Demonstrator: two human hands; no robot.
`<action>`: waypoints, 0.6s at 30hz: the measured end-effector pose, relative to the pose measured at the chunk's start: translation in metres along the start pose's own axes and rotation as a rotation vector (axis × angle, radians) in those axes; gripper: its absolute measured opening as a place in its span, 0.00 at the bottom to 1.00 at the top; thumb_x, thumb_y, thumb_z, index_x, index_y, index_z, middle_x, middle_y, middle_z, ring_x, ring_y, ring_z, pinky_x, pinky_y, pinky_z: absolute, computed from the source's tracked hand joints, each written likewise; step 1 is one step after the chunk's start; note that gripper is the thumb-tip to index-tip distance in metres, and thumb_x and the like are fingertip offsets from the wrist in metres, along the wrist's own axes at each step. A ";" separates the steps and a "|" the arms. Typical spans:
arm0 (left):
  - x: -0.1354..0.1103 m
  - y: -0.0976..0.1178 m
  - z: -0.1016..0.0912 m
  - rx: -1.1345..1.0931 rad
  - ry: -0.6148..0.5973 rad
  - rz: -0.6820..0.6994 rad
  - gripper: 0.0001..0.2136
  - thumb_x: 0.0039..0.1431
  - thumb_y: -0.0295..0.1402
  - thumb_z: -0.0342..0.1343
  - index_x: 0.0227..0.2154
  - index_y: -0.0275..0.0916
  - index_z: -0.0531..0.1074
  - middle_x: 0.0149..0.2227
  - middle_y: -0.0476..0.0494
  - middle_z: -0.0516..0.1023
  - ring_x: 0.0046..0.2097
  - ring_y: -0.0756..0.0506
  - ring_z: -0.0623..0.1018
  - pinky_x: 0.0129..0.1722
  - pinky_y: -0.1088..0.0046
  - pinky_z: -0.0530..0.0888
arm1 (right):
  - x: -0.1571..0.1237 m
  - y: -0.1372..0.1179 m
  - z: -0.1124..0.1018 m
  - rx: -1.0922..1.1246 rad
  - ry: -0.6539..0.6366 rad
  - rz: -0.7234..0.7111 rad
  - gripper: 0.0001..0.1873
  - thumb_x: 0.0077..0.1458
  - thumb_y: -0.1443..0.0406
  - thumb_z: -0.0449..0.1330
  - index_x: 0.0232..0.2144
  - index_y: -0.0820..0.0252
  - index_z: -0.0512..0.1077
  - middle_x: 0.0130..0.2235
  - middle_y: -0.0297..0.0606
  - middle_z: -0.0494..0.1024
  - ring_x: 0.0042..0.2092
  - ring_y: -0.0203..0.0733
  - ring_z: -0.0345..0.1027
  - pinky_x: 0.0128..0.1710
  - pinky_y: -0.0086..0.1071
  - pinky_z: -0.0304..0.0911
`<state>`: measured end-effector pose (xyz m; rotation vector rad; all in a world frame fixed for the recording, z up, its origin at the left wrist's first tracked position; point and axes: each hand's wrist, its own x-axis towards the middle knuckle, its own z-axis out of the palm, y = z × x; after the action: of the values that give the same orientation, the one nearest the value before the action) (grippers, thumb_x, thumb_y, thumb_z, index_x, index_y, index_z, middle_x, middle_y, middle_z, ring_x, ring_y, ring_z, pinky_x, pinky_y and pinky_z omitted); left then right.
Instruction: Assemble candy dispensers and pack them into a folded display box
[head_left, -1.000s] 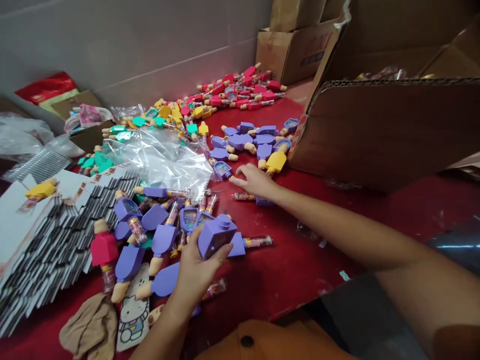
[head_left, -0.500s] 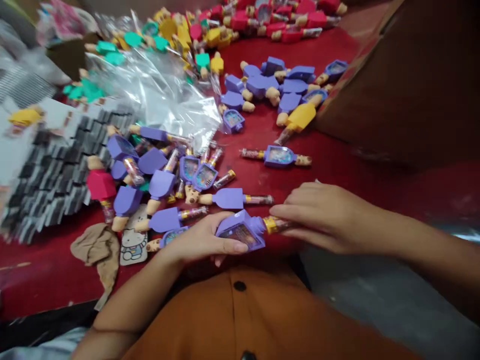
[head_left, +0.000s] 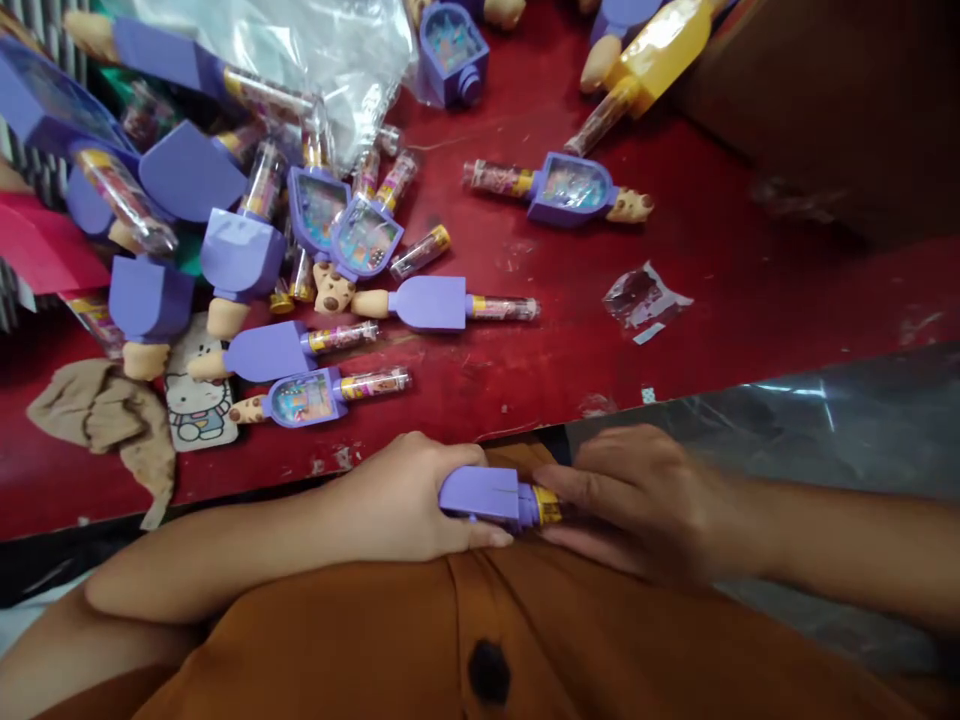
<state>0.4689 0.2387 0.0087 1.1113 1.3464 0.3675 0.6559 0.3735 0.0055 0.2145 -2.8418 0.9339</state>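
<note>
Pairs a purple plastic case (head_left: pixel 484 490) with a yellow-ended tube (head_left: pixel 548 505), end to end. Lies sideways between left hand (head_left: pixel 412 500) and right hand (head_left: pixel 637 500), with one smooth purple side facing up. Disappears, past the yellow end, behind the right hand's curled fingers (head_left: pixel 589 490).

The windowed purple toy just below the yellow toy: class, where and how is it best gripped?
Probably by its broad purple body, the right hand, once free, coming from the near side: it lies flat, its tube is narrow, and the yellow toy lies close beyond.
</note>
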 end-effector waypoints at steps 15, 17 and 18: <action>0.003 0.002 -0.009 0.399 0.144 -0.186 0.14 0.47 0.46 0.57 0.33 0.43 0.71 0.28 0.48 0.76 0.31 0.43 0.76 0.27 0.75 0.65 | 0.016 0.010 0.005 0.539 -0.287 0.606 0.20 0.56 0.52 0.50 0.28 0.62 0.71 0.23 0.34 0.66 0.24 0.32 0.57 0.23 0.27 0.49; 0.003 0.002 -0.012 0.335 0.136 -0.162 0.15 0.46 0.47 0.58 0.33 0.43 0.71 0.28 0.49 0.76 0.31 0.44 0.76 0.26 0.76 0.65 | 0.015 0.009 0.002 0.065 -0.151 0.348 0.20 0.58 0.53 0.49 0.25 0.61 0.70 0.21 0.35 0.66 0.24 0.34 0.56 0.24 0.30 0.47; 0.003 0.001 -0.011 0.324 0.123 -0.139 0.15 0.46 0.47 0.58 0.33 0.43 0.71 0.28 0.49 0.76 0.32 0.45 0.76 0.26 0.76 0.65 | 0.014 0.007 0.002 -0.087 -0.113 0.245 0.20 0.58 0.54 0.49 0.24 0.61 0.70 0.20 0.35 0.65 0.23 0.35 0.55 0.24 0.31 0.46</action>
<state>0.4603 0.2461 0.0096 1.2664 1.6228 0.1184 0.6406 0.3767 0.0025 -0.0960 -3.0562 0.8621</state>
